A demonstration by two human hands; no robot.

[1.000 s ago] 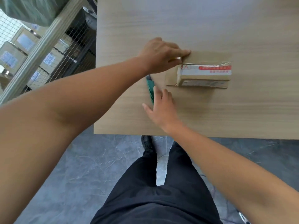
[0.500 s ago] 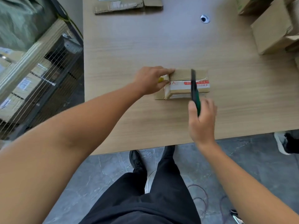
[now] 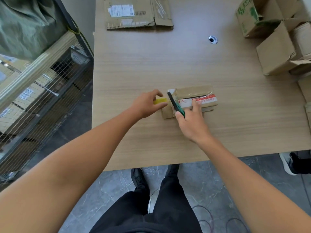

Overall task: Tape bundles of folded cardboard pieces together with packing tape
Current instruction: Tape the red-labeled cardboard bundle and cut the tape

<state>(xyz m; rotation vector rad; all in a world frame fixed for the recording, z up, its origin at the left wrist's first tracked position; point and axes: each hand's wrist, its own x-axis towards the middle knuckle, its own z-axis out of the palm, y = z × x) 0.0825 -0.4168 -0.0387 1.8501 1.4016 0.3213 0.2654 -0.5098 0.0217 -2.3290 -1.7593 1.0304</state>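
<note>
A bundle of folded cardboard (image 3: 195, 94), wrapped in clear tape and bearing a red-printed label, lies on the wooden table (image 3: 185, 64). My left hand (image 3: 145, 105) pinches a yellow tape roll (image 3: 159, 101) just left of the bundle; most of the roll is hidden by my fingers. My right hand (image 3: 191, 125) grips a green-handled cutter (image 3: 175, 105), whose dark blade lies across the bundle's left end, between the roll and the bundle. One finger of that hand rests on the bundle's label.
Flattened cardboard (image 3: 138, 14) lies at the table's far edge. Open cardboard boxes (image 3: 276, 47) crowd the right side. A cable hole (image 3: 212, 39) sits mid-table. A wire cage (image 3: 42, 91) stands on the left. Another person's shoe (image 3: 289, 163) is at the right.
My right hand picked up the cutter and carried it from the bundle's middle to its left end. My left hand drew the yellow roll a little leftward off the bundle.
</note>
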